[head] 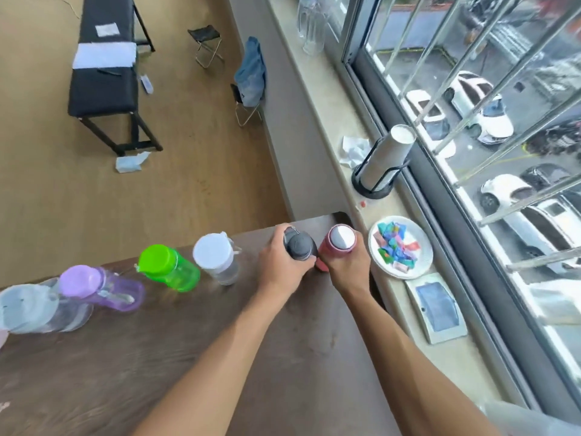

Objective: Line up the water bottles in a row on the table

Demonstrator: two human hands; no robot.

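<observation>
Several bottles stand along the far edge of the brown table. From the left: a clear grey-capped bottle, a purple bottle, a green bottle and a clear bottle with a white cap. My left hand is wrapped around a dark grey bottle. Right beside it, touching, stands a pink bottle with a silver lid, gripped by my right hand. Both held bottles are upright near the table's far right corner.
A windowsill runs along the right with a paper plate of coloured wrappers, a cup stack in a black holder, crumpled tissue, a white tray and clear bottles. A black bench and folding stools stand on the floor.
</observation>
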